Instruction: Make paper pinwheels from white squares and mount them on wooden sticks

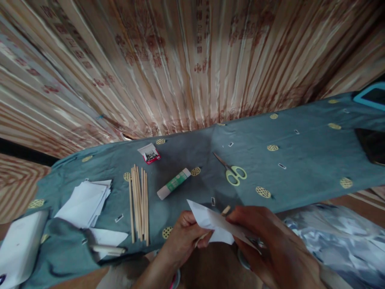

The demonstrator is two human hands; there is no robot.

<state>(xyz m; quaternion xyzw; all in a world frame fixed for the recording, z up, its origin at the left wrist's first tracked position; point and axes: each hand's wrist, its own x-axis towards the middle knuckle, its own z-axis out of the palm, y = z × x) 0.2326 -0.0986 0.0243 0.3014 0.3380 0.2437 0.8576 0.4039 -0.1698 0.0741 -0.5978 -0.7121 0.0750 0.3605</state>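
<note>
Near the table's front edge, my left hand (185,237) is closed on a thin wooden stick (226,210), whose far end shows beyond a folded white sheet of paper (207,216). Its thumb also presses on the paper's left part. My right hand (267,237) grips the paper from the right, with the fingers bent round its edge. Something small and shiny shows by the right fingers, too blurred to name. A green and white glue stick (173,184) lies beyond my left hand. Scissors with pale green handles (231,170) lie beyond my right hand.
Several wooden sticks (140,204) lie in a row on the blue-green cloth (186,152). Left of them is a stack of white paper (82,202). A small open box (151,154) holds metal bits. A dark phone (373,144) lies far right, and a curtain (180,64) hangs behind.
</note>
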